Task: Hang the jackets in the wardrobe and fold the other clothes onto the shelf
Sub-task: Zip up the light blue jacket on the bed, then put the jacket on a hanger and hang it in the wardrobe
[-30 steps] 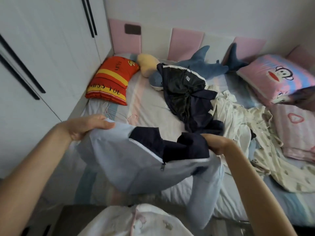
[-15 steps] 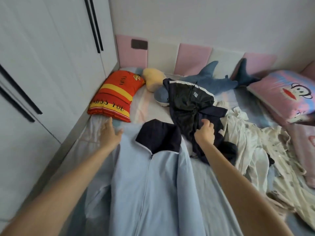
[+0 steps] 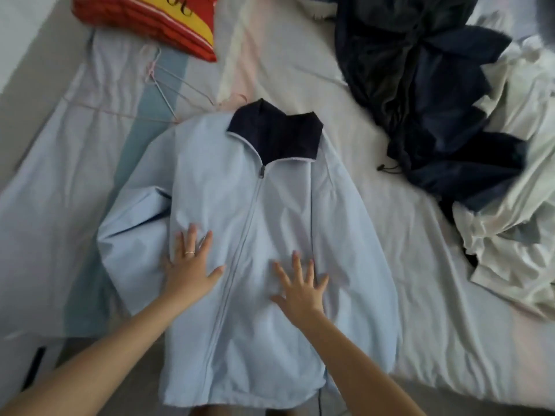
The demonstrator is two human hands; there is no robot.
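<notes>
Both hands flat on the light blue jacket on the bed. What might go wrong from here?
The hem of the light blue jacket seems to overhang the bed; it may slide off once the left hand and right hand lift. Wire hangers lie at its shoulder, perhaps partly beneath, and could snag it.
</notes>
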